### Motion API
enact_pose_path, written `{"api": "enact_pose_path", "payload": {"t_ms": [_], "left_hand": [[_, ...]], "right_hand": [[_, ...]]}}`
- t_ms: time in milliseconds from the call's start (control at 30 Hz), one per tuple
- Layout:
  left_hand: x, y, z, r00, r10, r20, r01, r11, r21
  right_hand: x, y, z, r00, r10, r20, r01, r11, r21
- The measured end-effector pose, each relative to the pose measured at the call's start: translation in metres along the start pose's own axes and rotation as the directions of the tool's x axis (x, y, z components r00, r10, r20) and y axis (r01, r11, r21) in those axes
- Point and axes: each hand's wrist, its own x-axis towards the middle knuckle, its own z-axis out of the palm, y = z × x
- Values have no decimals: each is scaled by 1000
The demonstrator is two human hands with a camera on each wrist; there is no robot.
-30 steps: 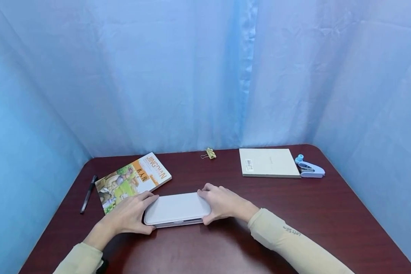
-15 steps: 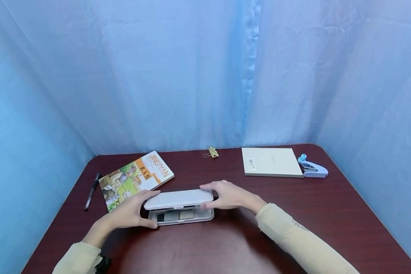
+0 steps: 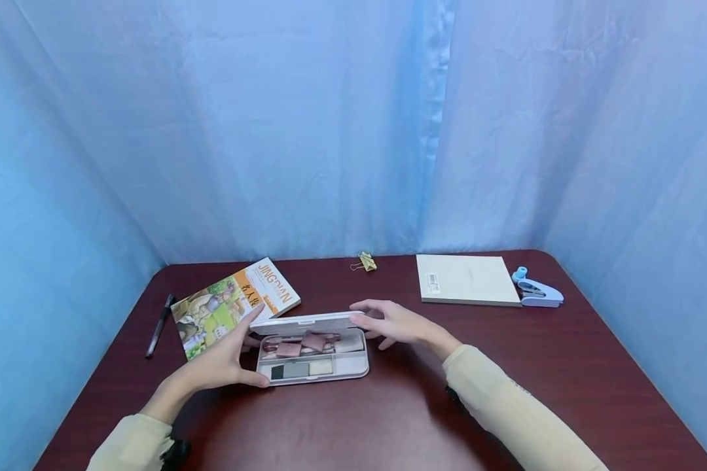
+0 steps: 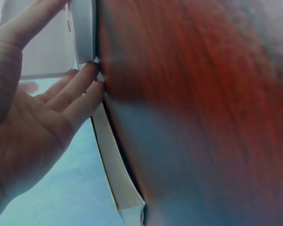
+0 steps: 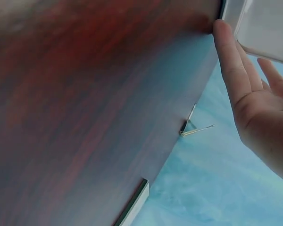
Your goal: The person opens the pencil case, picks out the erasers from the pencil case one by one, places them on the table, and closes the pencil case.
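Note:
A white pencil case [image 3: 312, 366] lies open on the dark red table [image 3: 536, 379], its lid [image 3: 306, 321] raised nearly upright at the back. Inside are pinkish items and small grey and beige blocks. My left hand [image 3: 226, 356] is at the case's left end, thumb by the front corner and straight fingers against the lid's end. In the left wrist view, that left hand [image 4: 37, 108] touches the lid [image 4: 82, 33] with flat fingers. My right hand [image 3: 391, 322] touches the lid's right end with extended fingers. The right wrist view shows my right hand [image 5: 254, 103] beside the case [image 5: 266, 28].
An illustrated book [image 3: 234, 306] lies just behind-left of the case, with a black pen [image 3: 159, 325] further left. At the back are a binder clip [image 3: 362, 263], a beige notebook [image 3: 467, 279] and a blue-white stapler [image 3: 536, 290]. Blue curtains enclose the table.
The case went from closed to open: both hands lifted the lid up and back until it stands near upright, exposing the contents. The hands moved back with the lid.

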Motion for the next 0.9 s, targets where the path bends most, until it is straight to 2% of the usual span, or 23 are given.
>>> {"api": "enact_pose_path", "payload": {"t_ms": [100,267,533,767,900], "left_hand": [[0,1,1,1000,-2,-18,2,1000,-19],[-1,0,3,999,4,-39,-6,998,-59],[-2,-4,3,996,63,-68,-68,995,-71],[1,-6,1,999,34,-36,-37,994,-107],[2,-5,1,1000,16,-25,-18,995,-97]], "right_hand": [[5,-1,-1,999,36,-8,-35,997,68],[8,-3,-1,995,93,-34,-89,990,110],[12,0,1,983,152,-98,-127,965,229],[12,5,3,980,163,-115,-123,947,296],[7,7,6,981,153,-118,-111,946,303]]}}
